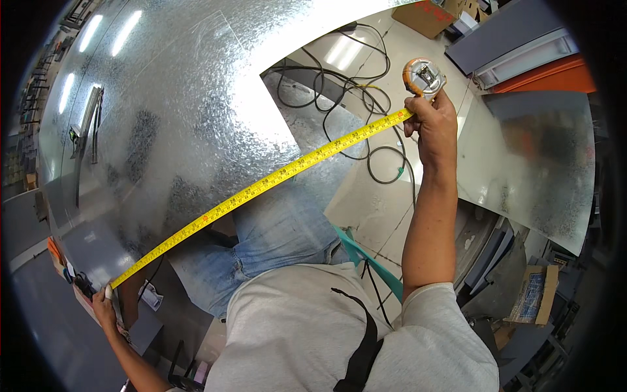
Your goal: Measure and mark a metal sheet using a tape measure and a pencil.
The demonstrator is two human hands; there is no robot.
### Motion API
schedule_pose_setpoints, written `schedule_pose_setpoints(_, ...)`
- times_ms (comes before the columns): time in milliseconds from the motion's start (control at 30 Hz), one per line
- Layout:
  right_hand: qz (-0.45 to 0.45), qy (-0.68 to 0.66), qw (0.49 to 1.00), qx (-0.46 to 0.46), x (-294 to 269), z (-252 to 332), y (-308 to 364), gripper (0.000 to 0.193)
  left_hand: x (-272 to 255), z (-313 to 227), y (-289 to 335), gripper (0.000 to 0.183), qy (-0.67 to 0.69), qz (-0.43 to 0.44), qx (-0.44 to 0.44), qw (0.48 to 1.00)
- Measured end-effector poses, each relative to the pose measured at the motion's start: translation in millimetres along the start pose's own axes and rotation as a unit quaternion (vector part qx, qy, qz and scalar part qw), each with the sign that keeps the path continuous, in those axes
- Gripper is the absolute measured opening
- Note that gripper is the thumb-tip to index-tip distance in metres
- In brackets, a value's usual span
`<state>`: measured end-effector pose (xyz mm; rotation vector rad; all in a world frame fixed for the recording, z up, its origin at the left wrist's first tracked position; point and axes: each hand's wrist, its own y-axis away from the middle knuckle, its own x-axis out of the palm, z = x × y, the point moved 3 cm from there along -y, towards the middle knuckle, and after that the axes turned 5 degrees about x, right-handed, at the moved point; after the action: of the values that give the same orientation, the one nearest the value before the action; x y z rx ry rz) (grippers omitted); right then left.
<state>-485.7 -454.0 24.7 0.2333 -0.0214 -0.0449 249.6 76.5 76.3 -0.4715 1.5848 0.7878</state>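
The yellow blade of a tape measure (261, 185) is drawn out on a slant across the near edge of a large shiny galvanized metal sheet (189, 137). My right hand (434, 127) is raised at the upper right, closed around the blade beside the orange and silver case (424, 78). Down at the lower left, my left hand (104, 308) pinches the blade's far end by the sheet's left corner. Just behind those fingers lie a dark tool and orange items (60, 255), too small to make out.
A black cable (320, 81) coils over the tiled floor beyond the sheet's corner. Another metal sheet (542, 163) lies at the right. Cardboard boxes (424, 18) stand at the far right, and a teal stool (369, 258) is beside my body. Long metal strips (88, 130) rest on the large sheet.
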Motion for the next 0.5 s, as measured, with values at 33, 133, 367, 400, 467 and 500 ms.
schedule_pose_setpoints(33, 0.000, -0.001, 1.000, -0.001, 0.1, 0.0, 0.1, 0.041, 0.0, -1.3, 0.2, 0.032, 0.004, 0.001, 0.007, 1.000)
schedule_pose_setpoints(133, 0.000, 0.002, 1.000, -0.002, 0.1, -0.1, 0.3, 0.040, -0.7, -6.7, 1.9, 0.032, 0.003, 0.006, 0.002, 1.000)
schedule_pose_setpoints(367, -0.003, 0.000, 1.000, -0.002, 0.3, 0.1, 0.3, 0.039, -1.3, -10.3, 2.4, 0.031, 0.007, 0.009, 0.000, 1.000)
schedule_pose_setpoints(400, -0.003, 0.001, 1.000, -0.001, 0.4, 0.2, 0.3, 0.039, -0.9, -9.6, 2.2, 0.031, 0.009, 0.007, 0.003, 1.000)
schedule_pose_setpoints(467, -0.002, 0.001, 1.000, -0.001, 0.7, 0.5, 0.2, 0.040, -0.2, -8.1, 1.8, 0.031, 0.011, 0.010, -0.006, 1.000)
schedule_pose_setpoints(500, -0.002, 0.000, 1.000, -0.002, 0.7, 0.7, 0.3, 0.040, -0.2, -7.9, 1.6, 0.031, 0.012, 0.011, -0.010, 1.000)
